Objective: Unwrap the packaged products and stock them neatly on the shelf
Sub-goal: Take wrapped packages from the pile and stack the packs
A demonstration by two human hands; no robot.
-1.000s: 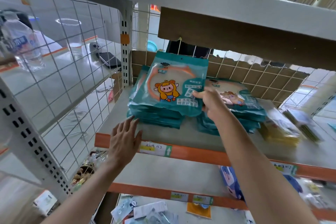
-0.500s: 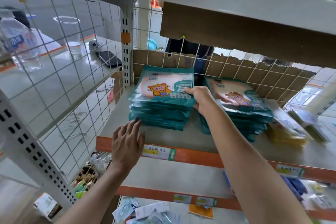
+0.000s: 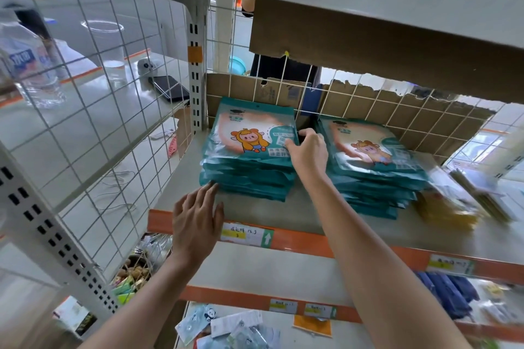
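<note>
While the left hand (image 3: 195, 224), fingers straight, touches the front-left corner of the teal packet stack (image 3: 246, 176) on the shelf (image 3: 306, 212), the right hand (image 3: 307, 150) pinches the stack's right edge; the stack's long axis runs front to back.

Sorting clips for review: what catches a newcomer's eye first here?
A left stack and a right stack of teal cartoon packets sit on the orange-edged shelf. The right hand pinches the left stack's top packet at its right edge; the left hand touches that stack's front corner.
</note>
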